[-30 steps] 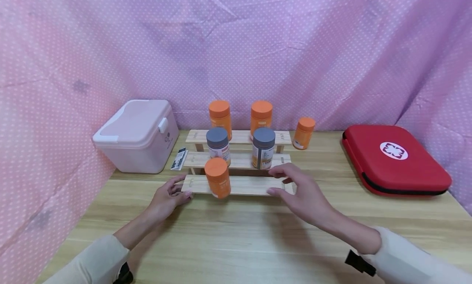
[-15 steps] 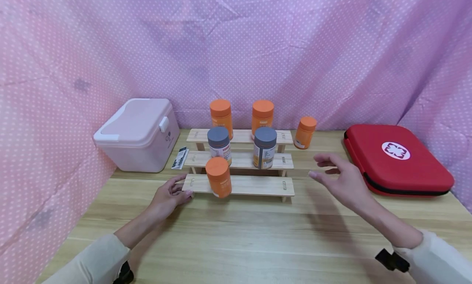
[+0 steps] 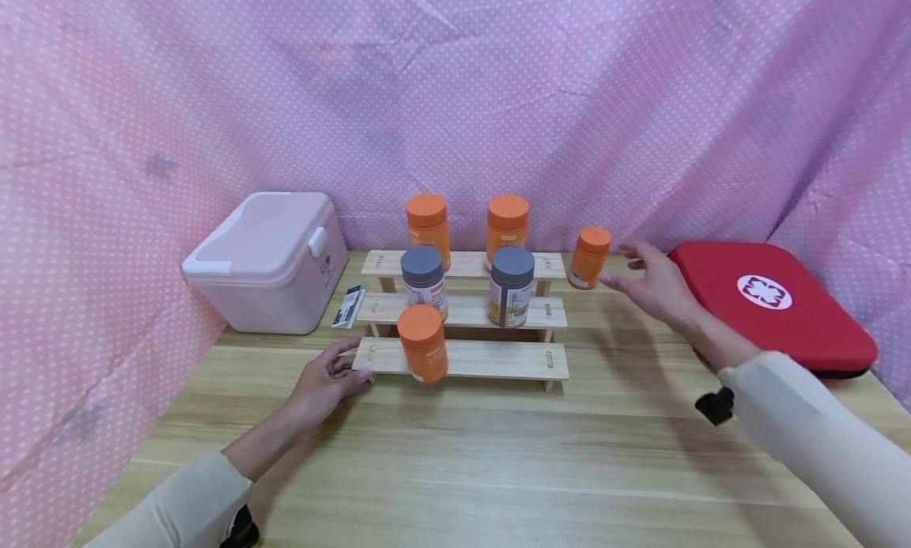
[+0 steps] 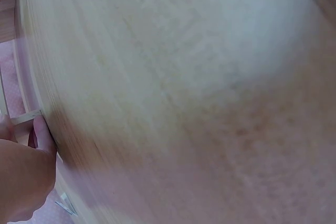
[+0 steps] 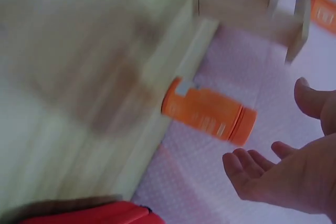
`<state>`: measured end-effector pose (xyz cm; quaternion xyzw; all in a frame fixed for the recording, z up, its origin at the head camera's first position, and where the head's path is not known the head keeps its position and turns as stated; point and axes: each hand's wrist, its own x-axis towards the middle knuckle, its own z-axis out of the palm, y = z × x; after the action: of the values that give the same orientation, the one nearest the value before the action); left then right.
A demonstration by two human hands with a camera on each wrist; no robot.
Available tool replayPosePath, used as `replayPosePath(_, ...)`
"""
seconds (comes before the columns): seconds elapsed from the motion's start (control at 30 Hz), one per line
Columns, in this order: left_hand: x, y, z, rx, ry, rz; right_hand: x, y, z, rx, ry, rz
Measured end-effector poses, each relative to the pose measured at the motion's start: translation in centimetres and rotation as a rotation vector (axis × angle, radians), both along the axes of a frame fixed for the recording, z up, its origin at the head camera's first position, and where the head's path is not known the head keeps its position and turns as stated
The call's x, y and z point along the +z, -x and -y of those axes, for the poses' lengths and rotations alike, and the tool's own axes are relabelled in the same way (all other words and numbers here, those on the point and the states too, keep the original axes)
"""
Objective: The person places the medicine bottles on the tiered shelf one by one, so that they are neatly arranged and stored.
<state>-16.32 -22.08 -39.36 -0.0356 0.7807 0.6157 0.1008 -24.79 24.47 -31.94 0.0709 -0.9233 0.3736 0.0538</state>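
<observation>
A three-tier wooden display rack point(image 3: 498, 360) stands mid-table. My left hand point(image 3: 320, 380) grips the left end of its lowest step; in the left wrist view, thumb and fingers point(image 4: 44, 136) lie around that end. To the right of the rack an orange bottle point(image 3: 589, 258) stands upright on the table. Just right of this bottle hovers my right hand point(image 3: 658, 285), fingers spread and holding nothing. The right wrist view has the orange bottle point(image 5: 205, 109) apart from the hand point(image 5: 289, 174). One orange bottle point(image 3: 423, 346) occupies the lowest step.
Two grey-capped bottles point(image 3: 511, 287) sit on the middle step, two orange bottles point(image 3: 508, 228) on the top one. A pink lidded box point(image 3: 263, 263) and a small card point(image 3: 349, 307) are at left. A red zip case point(image 3: 769, 303) lies under the right forearm's far side.
My right hand has left the rack's right end, swung out to the right, then moved forward to beside the lone orange bottle. The left hand has stayed at the rack.
</observation>
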Motion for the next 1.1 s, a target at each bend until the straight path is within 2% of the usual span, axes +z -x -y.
replayPosePath(0.2, -0.1, 0.0, 0.0, 0.0, 0.001, -0.011, 0.0, 4.3, -0.5, -0.032, 0.11, 0.085)
replayPosePath(0.43, -0.3, -0.1, -0.1, -0.009, -0.01, -0.016, -0.8, 6.9, -0.5, -0.03, 0.175, 0.2)
replayPosePath(0.6, -0.3, 0.0, -0.1, -0.002, -0.01, -0.019, -0.9, 7.9, -0.6, 0.011, 0.212, 0.232)
replayPosePath(0.77, -0.4, 0.1, 0.0, 0.002, -0.014, -0.018, -1.3, 8.4, -0.7, 0.047, 0.197, 0.2)
replayPosePath(0.9, -0.4, 0.2, 0.1, 0.006, -0.014, -0.015, -1.8, 8.6, -0.4, 0.063, 0.201, 0.176)
replayPosePath(1.1, -0.5, 0.2, 0.1, 0.012, -0.019, -0.012, -2.1, 8.6, -0.2, 0.07, 0.223, 0.185)
